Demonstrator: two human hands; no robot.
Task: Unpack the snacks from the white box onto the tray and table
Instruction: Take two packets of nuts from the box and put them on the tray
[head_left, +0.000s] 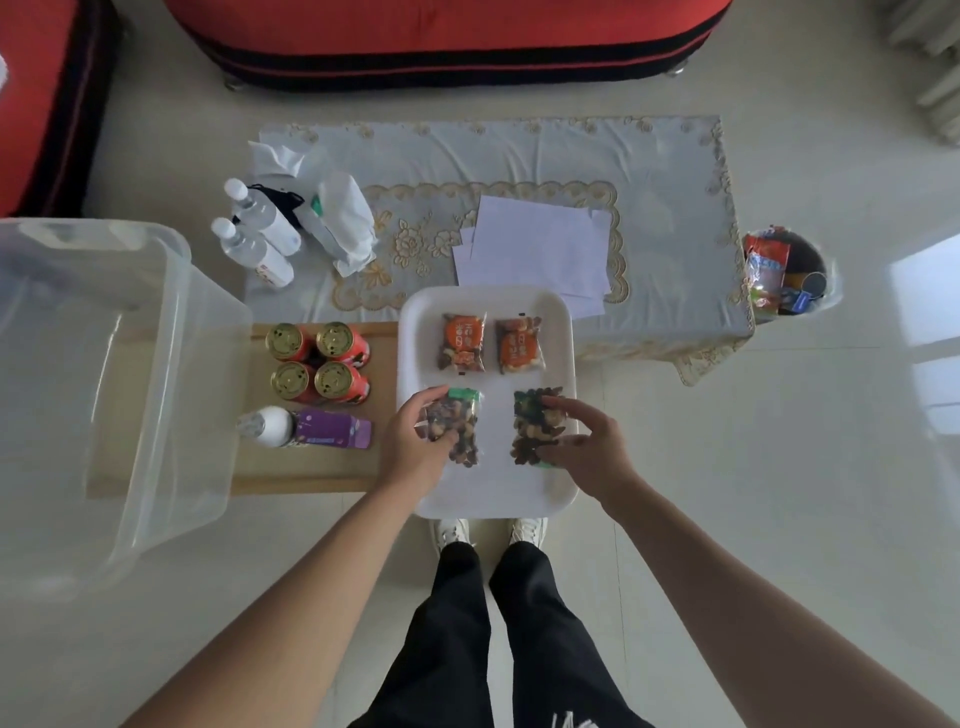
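A white tray (485, 499) lies on the low table, with two orange nut packets (462, 340) (521, 345) side by side at its far end. Nearer me lie two green-topped packets of mixed nuts. My left hand (415, 447) grips the left green packet (460, 421) by its left edge. My right hand (592, 447) pinches the right green packet (532, 423) at its right side. Both packets rest on the tray. The clear plastic box (119, 374) stands at the left, and I see nothing inside it.
Several red cans (318, 362), a white bottle (270, 426) and a purple carton (332, 427) sit on the wooden board left of the tray. Water bottles (257, 234), a white bag and paper sheets (537, 247) lie further back. A bin (789, 275) stands at the right, a red sofa behind.
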